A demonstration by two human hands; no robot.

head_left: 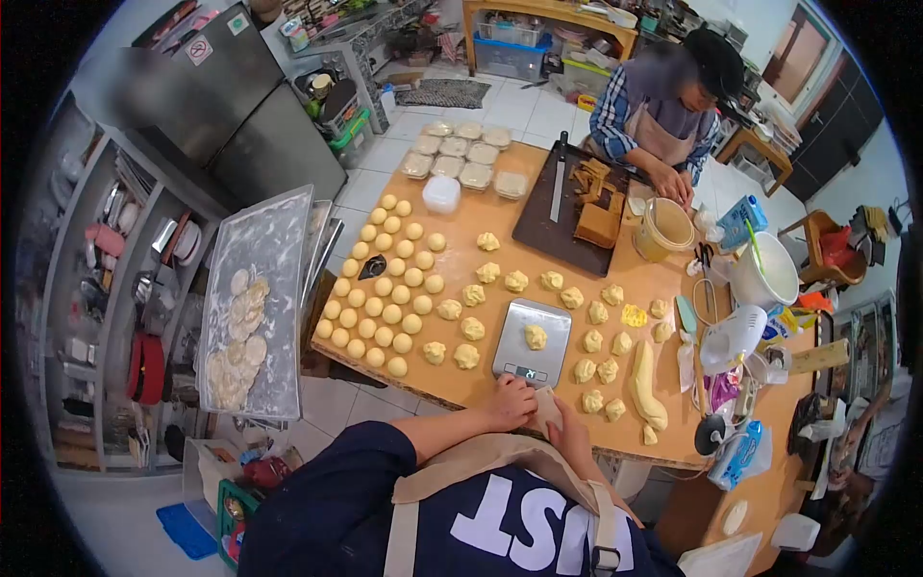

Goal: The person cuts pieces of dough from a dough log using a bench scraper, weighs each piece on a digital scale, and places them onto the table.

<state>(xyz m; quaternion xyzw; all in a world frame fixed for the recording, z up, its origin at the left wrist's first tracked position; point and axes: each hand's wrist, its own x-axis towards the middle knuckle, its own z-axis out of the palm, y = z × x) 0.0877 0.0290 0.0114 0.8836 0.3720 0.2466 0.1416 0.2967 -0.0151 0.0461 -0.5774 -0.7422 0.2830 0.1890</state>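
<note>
At the near table edge, just below the kitchen scale (516, 358), my left hand (508, 404) has its fingers curled closed; what they hold, if anything, is hidden. Beside it, my right hand (570, 433) is closed on a flat beige piece (547, 412), which may be a scraper or cloth. One rough dough lump (535, 337) rests on the scale above its lit display. Several uneven dough lumps (466, 357) lie on both sides of the scale. A long dough roll (645, 385) is to the right, with a small cut piece (650, 436) at its near end.
Smooth dough balls (384, 287) sit in rows at left, near lidded containers (475, 176). A dark tray (548, 226) carries a knife (559, 178) and brown cake (598, 223). Across the table works another person (663, 120). A hand mixer (733, 338) and white bucket (766, 272) crowd the right.
</note>
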